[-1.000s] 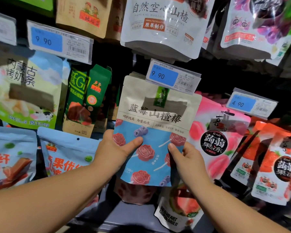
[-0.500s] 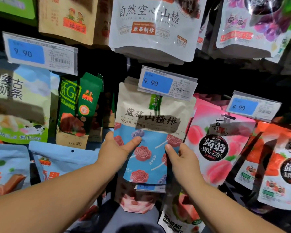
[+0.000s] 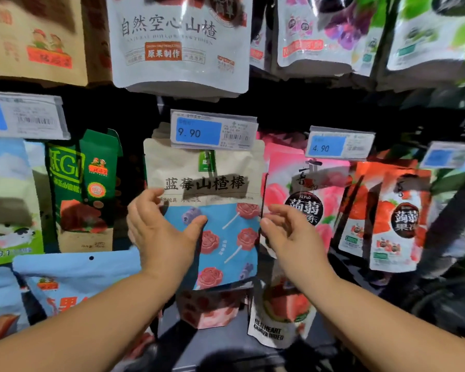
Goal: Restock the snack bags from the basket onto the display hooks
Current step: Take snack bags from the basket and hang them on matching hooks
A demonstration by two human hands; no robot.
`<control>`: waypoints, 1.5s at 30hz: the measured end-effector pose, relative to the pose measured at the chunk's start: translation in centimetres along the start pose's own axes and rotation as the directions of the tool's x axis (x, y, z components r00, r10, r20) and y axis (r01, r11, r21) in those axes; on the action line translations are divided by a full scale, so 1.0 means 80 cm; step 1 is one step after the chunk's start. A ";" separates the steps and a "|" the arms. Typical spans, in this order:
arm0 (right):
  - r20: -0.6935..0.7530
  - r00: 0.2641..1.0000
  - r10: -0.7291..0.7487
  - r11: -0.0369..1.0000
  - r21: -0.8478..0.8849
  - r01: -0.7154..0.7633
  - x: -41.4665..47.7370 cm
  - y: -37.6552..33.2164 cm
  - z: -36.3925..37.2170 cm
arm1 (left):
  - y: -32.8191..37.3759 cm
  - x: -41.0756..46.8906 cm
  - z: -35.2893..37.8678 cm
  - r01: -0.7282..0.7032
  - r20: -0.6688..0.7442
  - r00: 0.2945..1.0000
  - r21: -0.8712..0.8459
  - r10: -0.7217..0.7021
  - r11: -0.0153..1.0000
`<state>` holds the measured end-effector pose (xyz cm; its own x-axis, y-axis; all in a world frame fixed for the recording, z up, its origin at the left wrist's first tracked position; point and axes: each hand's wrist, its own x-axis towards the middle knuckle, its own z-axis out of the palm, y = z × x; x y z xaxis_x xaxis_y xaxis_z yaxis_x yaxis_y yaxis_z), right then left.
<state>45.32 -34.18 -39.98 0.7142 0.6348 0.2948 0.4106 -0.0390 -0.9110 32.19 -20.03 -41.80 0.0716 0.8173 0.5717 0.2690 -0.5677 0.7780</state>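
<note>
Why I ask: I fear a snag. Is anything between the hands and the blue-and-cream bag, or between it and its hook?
Nothing visible lies between the bag and the left hand or right hand, both open at its sides. The price tag covers the bag's top edge, so the hook is hidden.

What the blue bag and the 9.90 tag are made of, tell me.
Blue bag: probably matte laminated film with a paper-like look; no glare, soft creases. 9.90 tag: seemingly printed paper in a clear plastic holder; pale shiny rim.
</note>
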 end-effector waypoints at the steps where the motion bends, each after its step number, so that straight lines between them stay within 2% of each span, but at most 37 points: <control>1: -0.007 1.000 -0.003 1.000 -0.011 0.003 -0.006 -0.004 -0.011 | 0.007 -0.006 0.002 -0.092 -0.010 0.996 0.007 0.092 0.996; 3: -0.035 0.999 -0.015 0.999 -0.052 0.014 -0.018 -0.008 -0.037 | 0.022 -0.024 0.013 -0.242 0.009 0.970 -0.024 0.243 0.970; 6: -0.104 0.994 -0.031 0.988 -0.152 0.015 -0.029 -0.002 -0.079 | 0.047 -0.064 0.044 -0.303 0.149 0.933 -0.159 0.327 0.939; 10: -0.225 0.974 0.012 0.961 -0.267 -0.073 -0.043 0.018 -0.144 | 0.082 -0.129 0.094 -0.197 0.420 0.850 -0.305 0.317 0.932; 14: -0.342 0.937 0.069 0.926 -0.327 -0.187 -0.059 0.040 -0.218 | 0.130 -0.200 0.136 -0.030 0.670 0.708 -0.287 0.223 0.957; 17: -0.392 0.912 0.124 0.908 -0.325 -0.263 -0.080 0.060 -0.272 | 0.166 -0.246 0.164 -0.037 0.750 0.615 -0.281 0.244 0.959; 20: -0.446 0.876 0.182 0.866 -0.348 -0.358 -0.127 0.084 -0.318 | 0.201 -0.281 0.182 -0.126 0.793 0.523 -0.291 0.312 0.948; 24: -0.497 0.830 0.251 0.773 -0.414 -0.481 -0.197 0.105 -0.393 | 0.243 -0.321 0.197 -0.251 0.834 0.279 -0.416 0.477 0.874; 26: -0.531 0.798 0.284 0.708 -0.445 -0.548 -0.229 0.104 -0.436 | 0.257 -0.340 0.205 -0.331 0.856 0.154 -0.427 0.494 0.842; 28: -0.559 0.772 0.304 0.618 -0.501 -0.606 -0.259 0.102 -0.476 | 0.267 -0.353 0.213 -0.481 0.900 0.029 -0.368 0.434 0.796; 31: -0.584 0.748 0.317 0.470 -0.588 -0.658 -0.300 0.100 -0.522 | 0.270 -0.353 0.222 -0.651 0.955 -0.081 -0.268 0.286 0.710; 34: -0.643 0.731 0.229 0.385 -0.630 -0.675 -0.329 0.107 -0.556 | 0.273 -0.354 0.224 -0.710 0.972 -0.142 -0.231 0.187 0.665; 37: -0.711 0.650 0.269 0.438 -0.511 -0.740 -0.342 0.116 -0.573 | 0.278 -0.354 0.216 -0.736 0.975 -0.148 -0.221 0.166 0.640; 40: -0.701 0.605 0.377 0.407 -0.462 -0.788 -0.339 0.122 -0.578 | 0.280 -0.351 0.212 -0.745 0.975 -0.146 -0.218 0.164 0.631; 43: -0.725 0.585 0.364 0.415 -0.436 -0.799 -0.331 0.125 -0.577 | 0.279 -0.351 0.210 -0.742 0.974 -0.149 -0.225 0.172 0.631; 45: -0.769 0.540 0.341 0.437 -0.379 -0.816 -0.326 0.124 -0.574 | 0.278 -0.350 0.210 -0.733 0.973 -0.143 -0.226 0.179 0.642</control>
<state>56.82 -86.57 -43.47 0.9620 -0.2639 0.0704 -0.1883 -0.8274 -0.5291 52.32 -53.88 -44.91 0.9727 -0.1231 -0.1966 -0.0965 -0.9855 0.1396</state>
